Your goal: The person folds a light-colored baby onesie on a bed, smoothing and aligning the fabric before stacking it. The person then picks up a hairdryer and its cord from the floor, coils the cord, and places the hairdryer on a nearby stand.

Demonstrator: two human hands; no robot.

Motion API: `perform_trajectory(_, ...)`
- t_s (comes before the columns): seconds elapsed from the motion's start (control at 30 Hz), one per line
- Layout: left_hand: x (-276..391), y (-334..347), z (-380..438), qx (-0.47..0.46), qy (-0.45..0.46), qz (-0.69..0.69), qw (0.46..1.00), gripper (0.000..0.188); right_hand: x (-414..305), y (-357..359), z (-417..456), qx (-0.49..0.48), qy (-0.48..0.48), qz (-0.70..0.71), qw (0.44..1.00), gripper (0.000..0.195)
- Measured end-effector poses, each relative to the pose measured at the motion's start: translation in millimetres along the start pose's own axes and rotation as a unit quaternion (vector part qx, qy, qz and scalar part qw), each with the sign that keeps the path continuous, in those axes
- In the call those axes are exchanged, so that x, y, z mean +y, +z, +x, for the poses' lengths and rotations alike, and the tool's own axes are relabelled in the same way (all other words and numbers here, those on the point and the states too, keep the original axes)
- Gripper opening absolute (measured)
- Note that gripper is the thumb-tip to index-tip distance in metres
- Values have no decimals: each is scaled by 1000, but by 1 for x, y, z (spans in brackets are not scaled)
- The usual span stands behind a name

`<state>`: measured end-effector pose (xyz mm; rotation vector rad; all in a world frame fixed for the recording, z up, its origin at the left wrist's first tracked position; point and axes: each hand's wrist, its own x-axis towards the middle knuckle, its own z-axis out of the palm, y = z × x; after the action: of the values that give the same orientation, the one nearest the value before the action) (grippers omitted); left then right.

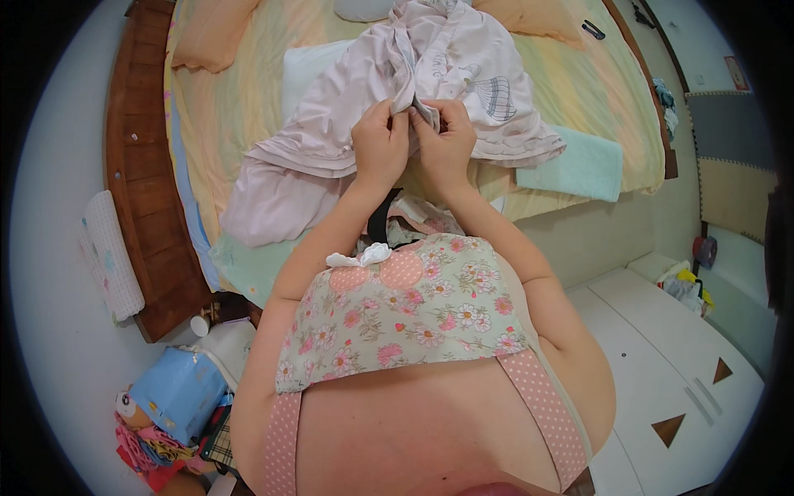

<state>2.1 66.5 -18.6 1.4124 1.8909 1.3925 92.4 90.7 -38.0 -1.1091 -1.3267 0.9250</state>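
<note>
A pale pink fabric cover (335,118), printed with a hot-air balloon drawing, lies bunched on the bed before me. My left hand (381,139) pinches one edge of its opening between thumb and fingers. Close beside it, my right hand (448,136) grips the facing edge, so the two hands nearly meet. Grey lining shows along the opening between them. What exactly sits under my fingertips is hidden. From the hands the fabric rises in folds toward the far side of the bed and spreads out to both sides.
The bed (217,130) has a yellow striped sheet and orange pillows (214,31). A folded mint towel (577,164) lies at right, a black hair clip (593,29) beyond. A wooden headboard (139,155) stands left. White cabinet (651,347) at lower right; blue bag (180,390) at lower left.
</note>
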Motion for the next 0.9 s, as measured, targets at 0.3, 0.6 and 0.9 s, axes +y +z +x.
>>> perform_trajectory(0.3, 7, 6, -9, -45, 66, 21, 997, 15, -4, -13, -1, 31, -29, -55, 998, 15)
perform_trajectory(0.6, 7, -3, -8, -60, 119, 62, 989, 15, -5, -14, -4, -12, -85, -52, 995, 26)
perform_trajectory(0.9, 5, -11, -1, -115, 133, 40, 984, 16, -13, -21, -15, -120, -55, -37, 991, 42)
